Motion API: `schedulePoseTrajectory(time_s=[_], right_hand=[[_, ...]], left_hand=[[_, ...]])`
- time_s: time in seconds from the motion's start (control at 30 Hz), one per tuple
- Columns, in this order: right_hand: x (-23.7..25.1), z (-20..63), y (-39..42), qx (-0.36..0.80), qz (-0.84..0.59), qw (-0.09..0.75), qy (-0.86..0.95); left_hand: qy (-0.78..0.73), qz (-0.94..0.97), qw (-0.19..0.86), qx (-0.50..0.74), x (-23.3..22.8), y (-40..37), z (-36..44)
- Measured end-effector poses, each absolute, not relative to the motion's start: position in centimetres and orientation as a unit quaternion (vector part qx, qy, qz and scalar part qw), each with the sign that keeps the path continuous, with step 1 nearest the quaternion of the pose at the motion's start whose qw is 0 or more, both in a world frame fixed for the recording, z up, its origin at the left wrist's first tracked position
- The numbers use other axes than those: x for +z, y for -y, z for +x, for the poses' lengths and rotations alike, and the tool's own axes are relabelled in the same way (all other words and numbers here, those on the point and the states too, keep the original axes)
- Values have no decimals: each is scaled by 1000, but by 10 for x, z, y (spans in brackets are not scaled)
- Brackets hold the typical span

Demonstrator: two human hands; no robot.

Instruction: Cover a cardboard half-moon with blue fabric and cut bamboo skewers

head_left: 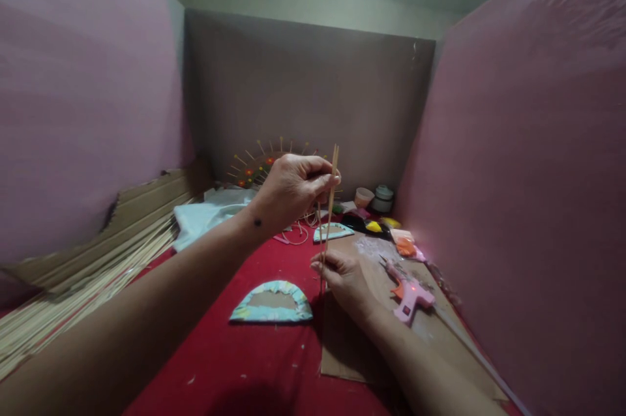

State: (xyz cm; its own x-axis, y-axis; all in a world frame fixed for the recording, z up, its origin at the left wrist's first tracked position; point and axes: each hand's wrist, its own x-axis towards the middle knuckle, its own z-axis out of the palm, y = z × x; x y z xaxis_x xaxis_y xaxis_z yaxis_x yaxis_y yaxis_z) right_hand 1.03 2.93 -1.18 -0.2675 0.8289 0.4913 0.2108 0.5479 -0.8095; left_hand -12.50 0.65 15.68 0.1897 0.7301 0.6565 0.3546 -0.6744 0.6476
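Observation:
My left hand [292, 189] is raised above the red cloth [254, 364] and pinches the upper part of a few thin bamboo sticks [332, 188] that stand nearly upright. My right hand [342, 276] grips the lower ends of the same sticks just above a brown cardboard sheet [352, 344]. A half-round frame wrapped in light blue patterned fabric [272, 302] lies on the cloth, left of my right hand. A pink glue gun [409, 295] rests on the cardboard to the right of that hand.
A big pile of bamboo sticks [83, 272] lies along the left wall. A fan-shaped piece with coloured dots [257, 168], white cloth [205, 217], a smaller blue frame [332, 231], small cups [364, 197], and orange and yellow scraps [405, 246] sit at the back. Pink walls close in both sides.

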Motion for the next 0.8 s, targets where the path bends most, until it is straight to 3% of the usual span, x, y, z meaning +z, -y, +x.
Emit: schedulePoseTrajectory(time_s=[0.2, 0.57, 0.8], right_hand=[[-11, 10, -29, 303, -352, 495, 735], [-11, 10, -29, 314, -350, 496, 730], [-12, 10, -29, 308, -352, 494, 732]], left_hand=[[-359, 764, 136, 519, 157, -8, -126], [-368, 751, 195, 512, 157, -8, -125], [-372, 766, 147, 504, 158, -9, -126]])
